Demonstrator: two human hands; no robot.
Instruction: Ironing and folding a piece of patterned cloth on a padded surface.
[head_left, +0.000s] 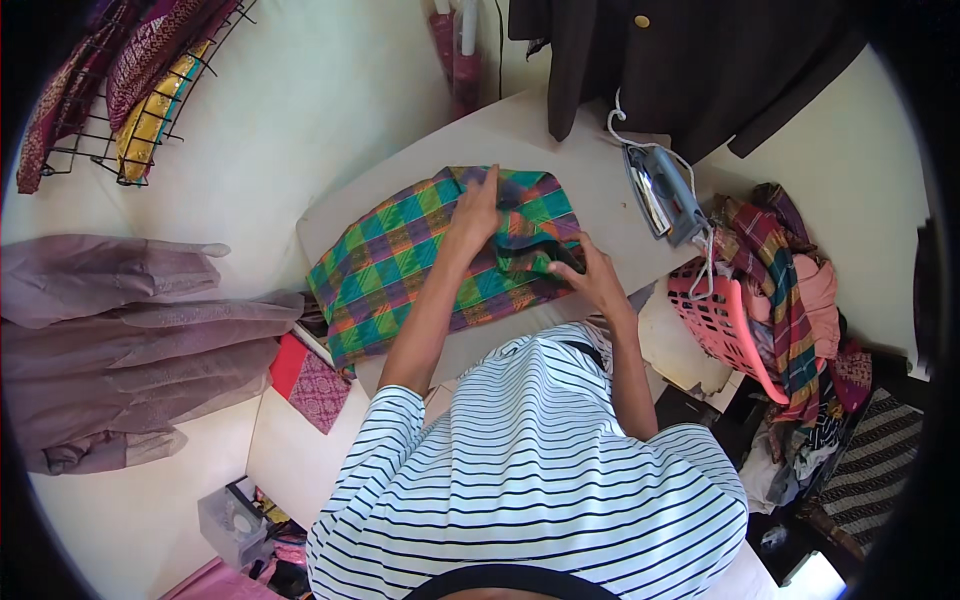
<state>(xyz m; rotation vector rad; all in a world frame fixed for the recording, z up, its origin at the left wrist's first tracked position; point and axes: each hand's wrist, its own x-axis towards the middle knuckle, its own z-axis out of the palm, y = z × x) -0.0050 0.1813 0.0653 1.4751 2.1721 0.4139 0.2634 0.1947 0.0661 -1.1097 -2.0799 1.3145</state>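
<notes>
A plaid cloth (405, 247) in green, purple and orange lies spread across a pale ironing surface (600, 202). It looks like a sarong or similar garment, though its exact kind is unclear. My left hand (478, 211) rests on its upper middle part, with the index finger pointing toward the far edge. On the near right, my right hand (594, 276) has thumb and fingers around a raised, folded part of the cloth, where a dark opening shows. A grey-blue electric iron (667, 195) is to the right of the cloth, its white cord running upward.
A pink plastic basket (720, 330) heaped with clothes stands at the right, close to the surface. A dark jacket (675, 60) hangs above the far edge. Mauve sheer garments (142, 345) hang at left, below a black wire rack (90, 142) holding folded textiles.
</notes>
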